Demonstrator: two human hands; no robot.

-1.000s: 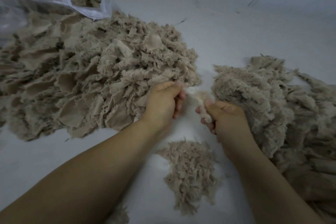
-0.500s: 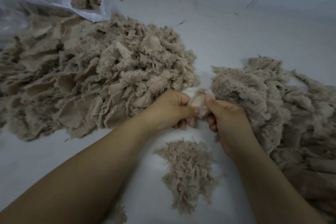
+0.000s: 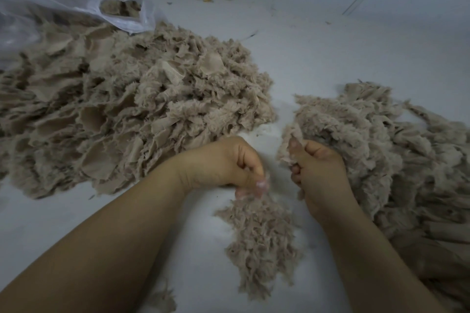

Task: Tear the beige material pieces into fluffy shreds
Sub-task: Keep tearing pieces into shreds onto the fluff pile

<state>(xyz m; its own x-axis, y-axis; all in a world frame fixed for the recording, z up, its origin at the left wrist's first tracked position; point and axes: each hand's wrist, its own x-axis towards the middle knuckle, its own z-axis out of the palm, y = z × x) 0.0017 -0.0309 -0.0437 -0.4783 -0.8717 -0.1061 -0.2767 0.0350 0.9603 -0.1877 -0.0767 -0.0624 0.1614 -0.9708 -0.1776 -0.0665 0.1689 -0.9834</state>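
So there are 2 hands working over a pale floor (image 3: 318, 63). The left hand (image 3: 223, 165) is curled into a loose fist with thumb and fingertips pinching a small wisp of beige fluff, right above the small shred pile (image 3: 262, 241) lying between the forearms. The wisp itself is blurry, so where it ends and the pile begins is hard to call. The right hand (image 3: 318, 173) has its thumb up and fingers curled around a beige piece (image 3: 286, 152) at the near edge of the right-hand heap (image 3: 381, 147); the fingers are mostly tucked under, so how much it's holding isn't clear.

The big pile of material pieces (image 3: 122, 114) sits on the left, running off the left edge. You can see flat woven backing on some bits and fuzzy pile on others. The right-hand heap is also cut off, at the right and bottom edges. Behind the big pile there's a clear plastic bag (image 3: 76, 5) with more beige stuff showing through an opening, the rest blurred. Another small fluffy scrap (image 3: 162, 300) pokes out under the left forearm, mostly hidden.
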